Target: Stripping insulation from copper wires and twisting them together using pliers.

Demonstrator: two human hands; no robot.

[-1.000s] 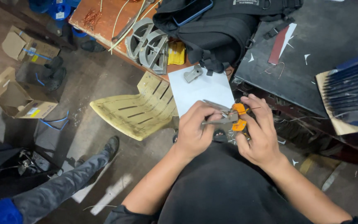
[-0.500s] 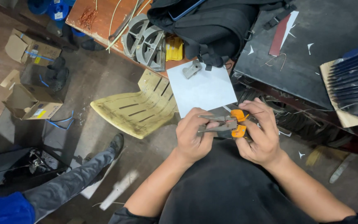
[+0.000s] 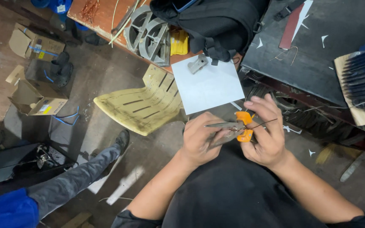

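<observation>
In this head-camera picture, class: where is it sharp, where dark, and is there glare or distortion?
Head view: hands and orange-handled pliers fairly sharp; white sheet brightest but not glaring; lower-left floor in shadow; wide-angle lens bends the bench edge.

Your left hand [image 3: 201, 141] grips the grey handles of orange-jawed pliers [image 3: 233, 128]; your right hand [image 3: 265, 135] pinches a thin wire [image 3: 263, 124] at them. A white sheet [image 3: 210, 86] lies just beyond, beside a yellow chair [image 3: 142, 103].
</observation>
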